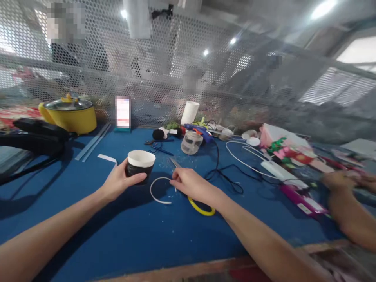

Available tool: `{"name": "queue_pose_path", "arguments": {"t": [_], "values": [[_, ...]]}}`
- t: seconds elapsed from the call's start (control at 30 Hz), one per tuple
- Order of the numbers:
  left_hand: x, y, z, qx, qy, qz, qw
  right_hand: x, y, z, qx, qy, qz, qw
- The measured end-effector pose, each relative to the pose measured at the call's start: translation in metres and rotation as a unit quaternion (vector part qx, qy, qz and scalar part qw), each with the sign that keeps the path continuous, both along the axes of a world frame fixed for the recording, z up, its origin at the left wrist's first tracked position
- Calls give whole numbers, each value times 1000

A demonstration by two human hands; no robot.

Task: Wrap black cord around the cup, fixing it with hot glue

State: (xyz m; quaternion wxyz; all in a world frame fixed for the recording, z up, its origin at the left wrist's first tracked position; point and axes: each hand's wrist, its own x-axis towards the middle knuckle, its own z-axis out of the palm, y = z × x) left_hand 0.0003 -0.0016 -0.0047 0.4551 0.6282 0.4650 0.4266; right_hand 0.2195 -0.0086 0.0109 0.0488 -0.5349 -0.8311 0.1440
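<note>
Blue matte tabletop (147, 235) is lying open toward its near wooden edge. We are wrapping our left hand (119, 182) around a dark, white-lined paper cup (140, 166). Our right hand (188, 182), fingers bunched, is touching a thin white arc (157, 197) beside a yellow ring (204, 210); we cannot tell if it is gripping.

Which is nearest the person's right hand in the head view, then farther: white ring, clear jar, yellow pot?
1. The white ring, at the fingertips of the right hand.
2. The clear jar, behind the hand, mid-table.
3. The yellow pot, far back left.
</note>
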Motion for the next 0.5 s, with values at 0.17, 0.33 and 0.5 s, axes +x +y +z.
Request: {"name": "queue_pose_path", "arguments": {"t": [0.17, 0.33, 0.5], "values": [[5, -4, 1, -4, -29, -21, 999, -13, -4, -10, 15, -36, -45, 998], [5, -4, -2, -12, -33, -21, 999, -21, -8, -6, 5, -11, 12, 1000], [4, -2, -5, -34, -50, -23, 998, 36, -48, 34, -84, 285, -14, 955]]}}
